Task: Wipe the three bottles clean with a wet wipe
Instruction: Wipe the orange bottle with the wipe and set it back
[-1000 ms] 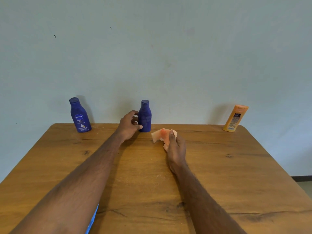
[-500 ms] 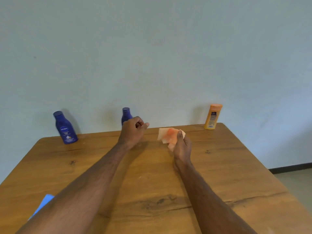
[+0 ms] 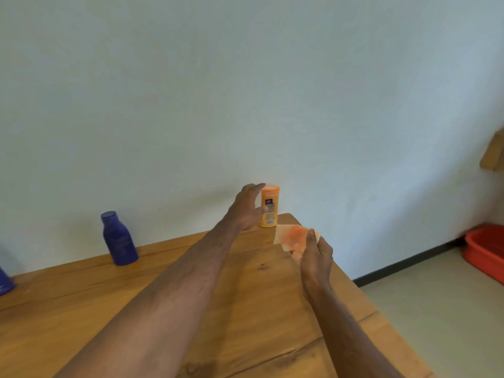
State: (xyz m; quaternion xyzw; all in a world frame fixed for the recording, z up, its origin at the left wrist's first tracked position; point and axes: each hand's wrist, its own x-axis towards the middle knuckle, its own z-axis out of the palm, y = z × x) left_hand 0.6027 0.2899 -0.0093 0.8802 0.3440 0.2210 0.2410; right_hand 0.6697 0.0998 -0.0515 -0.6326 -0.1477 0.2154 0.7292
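An orange bottle (image 3: pixel 270 207) stands upright at the table's far right corner by the wall. My left hand (image 3: pixel 246 207) is stretched out just left of it, fingers apart, partly covering its left side and holding nothing. Whether the fingers touch it, I cannot tell. My right hand (image 3: pixel 315 259) grips a white wet wipe (image 3: pixel 291 237) with an orange-red stain, held above the table in front of the orange bottle. A dark blue bottle (image 3: pixel 119 239) stands upright at the far edge on the left. Only a corner of another blue bottle (image 3: pixel 5 281) shows at the left frame edge.
The wooden table (image 3: pixel 245 309) meets a pale wall at its far edge; its right edge runs diagonally past my right arm. Beyond lies a light floor with a red plastic tub (image 3: pixel 486 252). A wooden piece (image 3: pixel 495 154) juts in at the upper right.
My left hand let go of the middle blue bottle and swung right, opening beside the orange bottle. My right hand followed with the wipe. The view turned right.
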